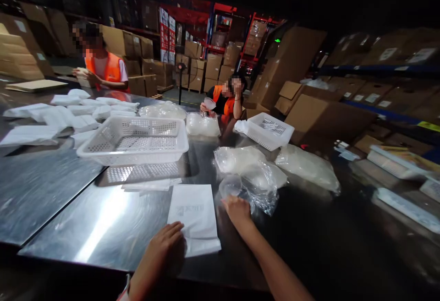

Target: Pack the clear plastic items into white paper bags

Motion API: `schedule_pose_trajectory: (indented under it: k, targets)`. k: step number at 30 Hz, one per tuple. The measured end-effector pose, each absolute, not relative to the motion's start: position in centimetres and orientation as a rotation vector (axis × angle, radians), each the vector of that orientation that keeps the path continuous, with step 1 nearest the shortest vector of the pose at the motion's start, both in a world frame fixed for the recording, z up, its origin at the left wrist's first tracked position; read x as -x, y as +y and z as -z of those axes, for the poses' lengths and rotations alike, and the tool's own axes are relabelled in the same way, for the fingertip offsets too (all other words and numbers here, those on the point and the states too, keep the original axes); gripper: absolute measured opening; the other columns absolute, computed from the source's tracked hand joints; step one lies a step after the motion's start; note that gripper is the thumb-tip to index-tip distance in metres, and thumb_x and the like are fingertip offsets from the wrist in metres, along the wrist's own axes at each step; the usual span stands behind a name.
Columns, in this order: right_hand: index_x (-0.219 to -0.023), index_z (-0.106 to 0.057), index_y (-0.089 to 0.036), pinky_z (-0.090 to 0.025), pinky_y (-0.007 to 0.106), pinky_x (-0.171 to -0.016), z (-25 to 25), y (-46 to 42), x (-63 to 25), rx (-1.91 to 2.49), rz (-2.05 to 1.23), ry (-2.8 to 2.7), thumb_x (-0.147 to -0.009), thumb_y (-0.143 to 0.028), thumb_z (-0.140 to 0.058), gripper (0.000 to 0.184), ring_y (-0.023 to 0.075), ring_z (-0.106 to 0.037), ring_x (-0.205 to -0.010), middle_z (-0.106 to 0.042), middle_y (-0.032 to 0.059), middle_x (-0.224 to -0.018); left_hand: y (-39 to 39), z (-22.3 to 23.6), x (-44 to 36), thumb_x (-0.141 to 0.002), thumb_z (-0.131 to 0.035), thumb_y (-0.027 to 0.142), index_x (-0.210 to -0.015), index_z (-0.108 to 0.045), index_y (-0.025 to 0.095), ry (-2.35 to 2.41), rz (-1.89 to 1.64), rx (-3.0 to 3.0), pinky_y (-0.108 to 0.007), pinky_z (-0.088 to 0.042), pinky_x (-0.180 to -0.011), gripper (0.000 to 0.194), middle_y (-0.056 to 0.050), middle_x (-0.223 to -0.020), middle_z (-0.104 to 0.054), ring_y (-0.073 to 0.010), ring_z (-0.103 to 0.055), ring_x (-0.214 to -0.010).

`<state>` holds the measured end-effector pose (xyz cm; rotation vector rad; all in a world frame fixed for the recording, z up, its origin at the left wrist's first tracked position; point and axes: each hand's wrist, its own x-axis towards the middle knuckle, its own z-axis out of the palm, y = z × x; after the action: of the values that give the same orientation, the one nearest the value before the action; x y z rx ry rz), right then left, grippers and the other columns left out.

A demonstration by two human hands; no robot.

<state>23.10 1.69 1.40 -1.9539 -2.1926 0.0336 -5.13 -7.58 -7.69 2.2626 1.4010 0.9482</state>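
My left hand (168,243) is closed at the lower left edge of a flat white bag (194,209) with faint grey print, its fingers bent over the edge and the thumb hidden. The bag lies on the metal table, and its near end is creased. To the right, my right hand (238,210) pinches the near rim of a clear, round plastic bowl (230,185). That bowl is beside the crumpled mouth of a clear plastic bag (263,186) of pale, translucent items. More flat white sheets or bags (147,185) lie left of the printed one.
A white perforated basket (134,156) stands ahead on the metal table (62,205). Filled white packets (55,115) are heaped at the far left. Another basket (271,129) and a filled plastic bag (307,166) are at the right. Two people in orange vests sit across the table.
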Motion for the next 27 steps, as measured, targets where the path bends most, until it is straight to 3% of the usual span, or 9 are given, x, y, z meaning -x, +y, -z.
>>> schedule_pose_trajectory:
  k: [4, 7, 9, 11, 14, 16, 21, 25, 27]
  targets:
    - [-0.093, -0.075, -0.017, -0.054, 0.036, -0.080, -2.1, 1.2, -23.1, 1.888, -0.127, -2.311, -0.082, -0.015, -0.066, 0.014, 0.0318, -0.068, -0.101, -0.073, 0.0138, -0.103, -7.8, 6.7, 4.7, -0.088, -0.053, 0.013, -0.100, -0.074, 0.028, 1.376, -0.885, -2.167, -0.045, -0.050, -0.110, 0.028, -0.006, -0.125, -0.072, -0.0269, -0.065, -0.121]
    - [-0.081, -0.075, -0.019, -0.052, 0.029, -0.075, -3.7, 1.8, -24.6, 1.829, -0.170, -2.350, -0.084, -0.010, -0.057, 0.020, 0.0255, -0.071, -0.089, -0.075, 0.0086, -0.089, -7.9, 6.1, 4.4, -0.087, -0.052, 0.013, -0.099, -0.074, 0.027, 1.368, -0.859, -2.103, -0.048, -0.046, -0.114, 0.029, -0.005, -0.128, -0.070, -0.0287, -0.062, -0.125]
    - [-0.082, -0.075, -0.020, -0.052, 0.032, -0.073, -4.7, 2.3, -25.5, 1.797, -0.118, -2.320, -0.091, -0.013, -0.047, 0.030, 0.0267, -0.071, -0.085, -0.074, 0.0105, -0.086, -8.0, 5.8, 4.2, -0.085, -0.053, 0.014, -0.100, -0.075, 0.028, 1.375, -0.860, -2.019, -0.051, -0.044, -0.116, 0.030, -0.004, -0.128, -0.071, -0.0300, -0.062, -0.126]
    - [-0.097, -0.076, -0.020, -0.052, 0.039, -0.084, -4.9, 3.2, -26.2, 1.718, -0.056, -2.294, -0.092, -0.012, -0.039, 0.038, 0.0299, -0.070, -0.097, -0.075, 0.0130, -0.100, -8.0, 5.4, 3.9, -0.084, -0.055, 0.014, -0.099, -0.075, 0.033, 1.373, -0.887, -1.923, -0.052, -0.042, -0.118, 0.032, -0.001, -0.128, -0.071, -0.0309, -0.061, -0.126]
    - [-0.110, -0.075, -0.023, -0.041, 0.052, -0.109, -3.0, 5.7, -26.7, 1.436, -0.013, -2.318, -0.081, -0.003, -0.037, 0.051, 0.0307, -0.063, -0.119, -0.073, 0.0093, -0.117, -7.8, 4.9, 3.6, -0.086, -0.057, 0.021, -0.100, -0.075, 0.039, 1.325, -0.926, -1.825, -0.052, -0.039, -0.120, 0.029, 0.001, -0.128, -0.070, -0.0320, -0.060, -0.127]
    - [-0.109, -0.076, -0.024, -0.037, 0.058, -0.113, -1.0, 7.5, -26.5, 1.298, -0.049, -2.338, -0.075, 0.000, -0.037, 0.057, 0.0300, -0.062, -0.122, -0.074, 0.0064, -0.117, -7.4, 5.0, 3.6, -0.090, -0.056, 0.027, -0.102, -0.075, 0.040, 1.308, -0.930, -1.803, -0.051, -0.038, -0.121, 0.026, 0.001, -0.128, -0.070, -0.0317, -0.059, -0.129]
    - [-0.113, -0.075, -0.024, -0.032, 0.056, -0.118, 0.6, 7.6, -24.6, 1.316, -0.183, -2.353, -0.081, 0.002, -0.042, 0.053, 0.0285, -0.061, -0.124, -0.073, 0.0091, -0.119, -6.4, 7.7, 4.6, -0.089, -0.056, 0.028, -0.098, -0.077, 0.037, 1.331, -0.839, -1.876, -0.055, -0.044, -0.114, 0.023, -0.003, -0.126, -0.071, -0.0350, -0.062, -0.125]
    - [-0.118, -0.072, -0.018, -0.022, 0.060, -0.121, -0.6, 6.5, -22.6, 1.399, -0.126, -2.458, -0.091, -0.013, -0.057, 0.032, 0.0312, -0.054, -0.131, -0.068, 0.0133, -0.127, -5.3, 10.9, 5.9, -0.092, -0.057, 0.031, -0.107, -0.072, 0.035, 1.219, -0.973, -2.364, -0.037, -0.059, -0.097, 0.022, -0.003, -0.119, -0.075, -0.0267, -0.071, -0.110]
    - [-0.132, -0.065, -0.018, -0.020, 0.056, -0.123, -0.8, 6.5, -21.7, 1.493, -0.142, -2.470, -0.087, -0.029, -0.072, 0.047, 0.0329, -0.046, -0.138, -0.059, 0.0150, -0.141, -5.2, 11.6, 5.9, -0.094, -0.059, 0.030, -0.108, -0.070, 0.032, 1.188, -1.118, -2.564, -0.029, -0.059, -0.093, 0.018, -0.001, -0.115, -0.076, -0.0218, -0.073, -0.105]
